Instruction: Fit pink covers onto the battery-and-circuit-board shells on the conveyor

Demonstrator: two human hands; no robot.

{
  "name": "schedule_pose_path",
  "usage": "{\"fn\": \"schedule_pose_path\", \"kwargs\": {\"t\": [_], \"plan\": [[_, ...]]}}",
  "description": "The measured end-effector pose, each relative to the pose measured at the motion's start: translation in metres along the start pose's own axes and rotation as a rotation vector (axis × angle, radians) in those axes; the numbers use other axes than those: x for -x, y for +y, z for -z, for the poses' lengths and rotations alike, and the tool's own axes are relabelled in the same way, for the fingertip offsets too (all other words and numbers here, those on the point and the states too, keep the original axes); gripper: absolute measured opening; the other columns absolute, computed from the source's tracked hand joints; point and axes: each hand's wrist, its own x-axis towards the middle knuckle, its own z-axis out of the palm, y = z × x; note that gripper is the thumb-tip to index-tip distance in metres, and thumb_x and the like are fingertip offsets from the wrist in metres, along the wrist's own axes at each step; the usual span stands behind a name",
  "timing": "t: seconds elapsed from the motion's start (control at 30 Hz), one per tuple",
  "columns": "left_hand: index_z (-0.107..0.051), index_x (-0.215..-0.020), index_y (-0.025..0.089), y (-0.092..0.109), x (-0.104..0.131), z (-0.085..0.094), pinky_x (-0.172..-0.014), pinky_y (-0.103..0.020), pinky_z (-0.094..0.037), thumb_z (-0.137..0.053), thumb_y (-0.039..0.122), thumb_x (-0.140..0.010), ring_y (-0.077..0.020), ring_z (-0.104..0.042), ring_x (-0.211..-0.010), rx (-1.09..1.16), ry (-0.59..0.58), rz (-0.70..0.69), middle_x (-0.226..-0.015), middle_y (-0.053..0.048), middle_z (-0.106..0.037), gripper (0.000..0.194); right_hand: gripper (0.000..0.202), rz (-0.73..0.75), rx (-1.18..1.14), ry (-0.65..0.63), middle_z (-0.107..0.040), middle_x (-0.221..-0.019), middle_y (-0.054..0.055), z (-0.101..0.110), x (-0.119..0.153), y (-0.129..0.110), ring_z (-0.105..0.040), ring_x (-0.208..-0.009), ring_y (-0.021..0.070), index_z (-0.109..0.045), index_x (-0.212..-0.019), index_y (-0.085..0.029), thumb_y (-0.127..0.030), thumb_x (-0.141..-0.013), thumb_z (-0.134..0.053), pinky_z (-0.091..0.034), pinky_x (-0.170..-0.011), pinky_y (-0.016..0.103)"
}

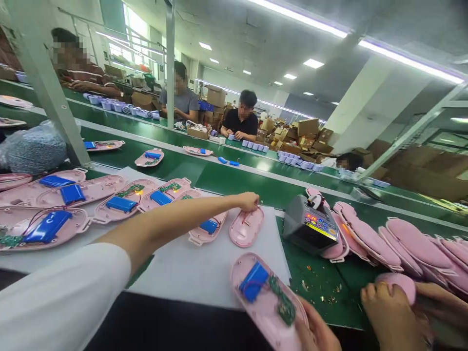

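My left hand [248, 201] reaches far across the white sheet, its fingers closed at the upper end of a pink plastic shell [245, 229]. That shell has no battery in it; the fingertips are partly hidden. Low in front of me, my right hand [317, 324] grips the lower end of another pink shell half [263, 319]. Inside this one sit a blue battery pack [254, 282] and a green circuit board [285, 308]. To the left, several open shells [122, 201] with blue batteries and wires lie overlapping in a row.
A dark dispenser with a lit display [312, 222] stands right of the white sheet [171, 273]. Beyond it pink shells [417, 241] are stacked. Another person's hands [391, 312] hold a pink part at the lower right. Several people sit across the green conveyor [219, 178].
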Motion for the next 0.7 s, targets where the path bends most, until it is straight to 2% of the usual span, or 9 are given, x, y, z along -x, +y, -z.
{"fn": "schedule_pose_path", "kwargs": {"t": [0.1, 0.17, 0.23, 0.3, 0.37, 0.43, 0.57, 0.63, 0.7], "plan": [[-0.058, -0.115, 0.009, -0.026, 0.034, 0.047, -0.078, -0.032, -0.05, -0.053, 0.014, -0.092, -0.0183, -0.063, -0.086, 0.07, 0.194, 0.064, -0.101, -0.01, -0.067, 0.024, 0.066, -0.048, -0.015, 0.048, -0.069, -0.082, 0.007, -0.031, -0.013, -0.017, -0.055, -0.046, 0.0189, -0.061, -0.131, -0.019, -0.058, -0.079, -0.052, -0.044, -0.036, 0.03], [-0.053, -0.124, 0.007, -0.044, 0.068, 0.084, -0.071, -0.027, -0.047, -0.045, 0.009, -0.09, -0.017, -0.061, -0.082, 0.104, 0.35, 0.1, -0.101, -0.012, -0.067, 0.034, 0.066, -0.063, -0.014, 0.051, -0.067, -0.076, 0.006, -0.048, -0.03, -0.03, -0.047, -0.04, 0.0146, -0.059, -0.132, -0.013, -0.054, -0.081, -0.046, -0.038, -0.034, 0.028], [-0.05, -0.129, 0.012, -0.058, 0.113, 0.112, -0.064, -0.024, -0.043, -0.041, 0.007, -0.086, -0.015, -0.059, -0.076, 0.164, 0.51, 0.116, -0.103, -0.009, -0.066, 0.043, 0.062, -0.012, 0.013, -0.012, -0.067, -0.076, 0.006, -0.061, -0.049, -0.045, -0.051, -0.045, 0.0156, -0.063, -0.126, -0.012, -0.05, -0.079, -0.046, -0.041, -0.038, 0.027], [-0.061, -0.117, 0.016, -0.066, 0.161, 0.123, -0.06, -0.023, -0.04, -0.048, 0.011, -0.08, -0.0149, -0.059, -0.072, 0.412, 0.676, 0.081, -0.1, -0.006, -0.068, 0.04, 0.055, 0.096, 0.038, -0.126, -0.071, -0.089, 0.009, -0.07, -0.067, -0.058, -0.064, -0.068, 0.0207, -0.069, -0.116, -0.014, -0.045, -0.077, -0.047, -0.053, -0.058, 0.03], [-0.067, -0.105, 0.017, -0.068, 0.204, 0.116, -0.061, -0.024, -0.042, -0.058, 0.02, -0.075, -0.0178, -0.06, -0.075, 0.576, 0.733, 0.081, -0.096, -0.005, -0.07, 0.032, 0.05, 0.187, 0.058, -0.254, -0.071, -0.107, 0.009, -0.076, -0.079, -0.065, -0.066, -0.099, 0.0256, -0.072, -0.11, -0.015, -0.041, -0.074, -0.048, -0.053, -0.088, 0.035], [-0.068, -0.099, 0.018, -0.066, 0.235, 0.097, -0.066, -0.027, -0.044, -0.064, 0.028, -0.071, -0.0213, -0.062, -0.081, 0.655, 0.739, 0.114, -0.095, -0.005, -0.071, 0.03, 0.052, 0.212, 0.091, -0.349, -0.068, -0.117, 0.009, -0.078, -0.087, -0.068, -0.061, -0.113, 0.0269, -0.072, -0.113, -0.016, -0.041, -0.074, -0.048, -0.046, -0.102, 0.039], [-0.068, -0.097, 0.021, -0.061, 0.254, 0.061, -0.072, -0.031, -0.047, -0.068, 0.036, -0.068, -0.0237, -0.063, -0.088, 0.815, 0.769, 0.197, -0.099, -0.006, -0.072, 0.033, 0.06, 0.226, 0.349, -0.276, -0.07, -0.107, 0.011, -0.074, -0.105, -0.073, -0.065, -0.094, 0.0258, -0.066, -0.125, -0.015, -0.048, -0.079, -0.047, -0.05, -0.088, 0.039], [-0.067, -0.096, 0.021, -0.06, 0.249, 0.054, -0.071, -0.031, -0.047, -0.069, 0.037, -0.066, -0.023, -0.063, -0.088, 0.902, 0.762, 0.197, -0.104, -0.006, -0.072, 0.034, 0.051, 0.263, 0.499, -0.227, -0.071, -0.093, 0.011, -0.072, -0.124, -0.083, -0.064, -0.081, 0.0242, -0.072, -0.112, -0.014, -0.046, -0.08, -0.049, -0.049, -0.077, 0.035], [-0.066, -0.097, 0.02, -0.059, 0.245, 0.053, -0.068, -0.03, -0.046, -0.069, 0.038, -0.066, -0.0212, -0.063, -0.083, 0.959, 0.748, 0.19, -0.104, -0.006, -0.071, 0.036, 0.036, 0.312, 0.563, -0.262, -0.069, -0.079, 0.009, -0.074, -0.147, -0.1, -0.061, -0.073, 0.0219, -0.076, -0.09, -0.015, -0.039, -0.078, -0.051, -0.046, -0.07, 0.032]]}}
